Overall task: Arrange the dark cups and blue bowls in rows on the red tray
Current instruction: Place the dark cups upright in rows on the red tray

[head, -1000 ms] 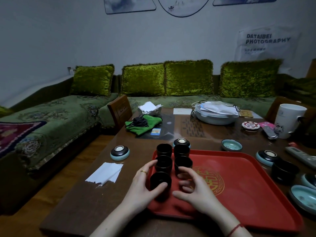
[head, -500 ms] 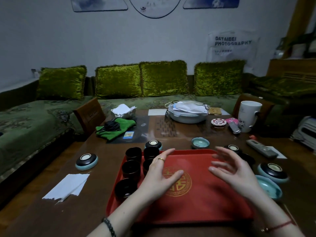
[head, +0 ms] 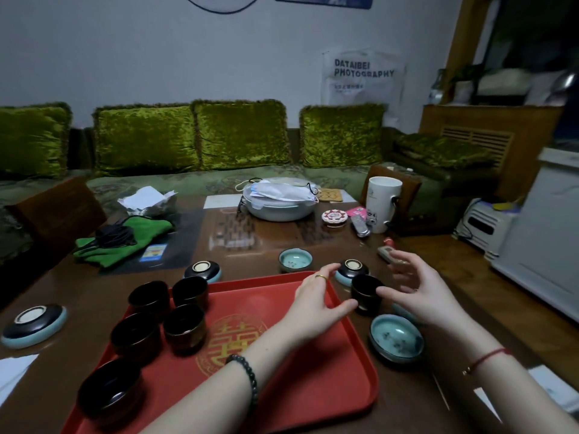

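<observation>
The red tray (head: 294, 386) lies on the wooden table, with several dark cups (head: 185, 327) in two rows at its left side. One more dark cup (head: 365, 292) stands on the table just off the tray's right rim. My left hand (head: 316, 303) and my right hand (head: 419, 292) are open on either side of that cup, fingers apart, neither closed on it. Blue bowls sit around the tray: one upright (head: 396, 338) at the right, one upright (head: 296, 260) behind the tray, and upside-down ones (head: 351, 270), (head: 203, 270), (head: 34, 324).
A white mug (head: 382, 203), remote controls (head: 360, 225), a grey basin with masks (head: 280, 202) and a green cloth (head: 125, 242) lie further back on the table. A sofa with green cushions runs behind. White paper (head: 12, 374) lies at the left edge.
Both hands moved right, away from the cups on the tray, and now flank the dark cup beside the tray's right rim. The view swung right too.
</observation>
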Tool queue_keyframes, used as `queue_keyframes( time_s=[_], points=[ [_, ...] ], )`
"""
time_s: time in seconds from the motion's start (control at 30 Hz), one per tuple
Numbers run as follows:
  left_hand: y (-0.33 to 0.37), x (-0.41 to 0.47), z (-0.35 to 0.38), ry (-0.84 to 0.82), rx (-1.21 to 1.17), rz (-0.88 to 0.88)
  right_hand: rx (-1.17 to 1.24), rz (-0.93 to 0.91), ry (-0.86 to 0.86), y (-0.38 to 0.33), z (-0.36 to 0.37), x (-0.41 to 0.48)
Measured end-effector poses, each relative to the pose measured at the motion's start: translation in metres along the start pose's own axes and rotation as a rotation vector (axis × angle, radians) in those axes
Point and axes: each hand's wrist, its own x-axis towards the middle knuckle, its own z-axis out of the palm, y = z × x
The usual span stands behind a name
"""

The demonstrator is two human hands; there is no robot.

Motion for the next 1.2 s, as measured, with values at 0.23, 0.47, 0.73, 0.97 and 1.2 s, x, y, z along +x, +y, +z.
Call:
queue_keyframes(
  time_s=[0.23,0.47,0.73,0.97,1.2],
  points=[
    [-0.005,0.030,0.034,-0.073,0.103,-0.089,-0.160,0.016,-0.082,0.032,0.005,0.026],
    [-0.010,0.038,0.055,-0.064,0.116,-0.136,-0.181,0.024,-0.147,0.046,0.016,0.034],
    [-0.013,0.037,0.051,-0.041,0.055,-0.150,-0.134,-0.042,-0.163,0.041,0.018,0.031],
    [-0.004,0.018,0.018,0.091,-0.043,-0.091,-0.011,-0.133,-0.105,0.011,0.026,0.020],
    [-0.009,-0.019,-0.031,0.188,-0.062,-0.090,0.084,-0.255,-0.107,-0.035,0.058,0.003]
  ],
)
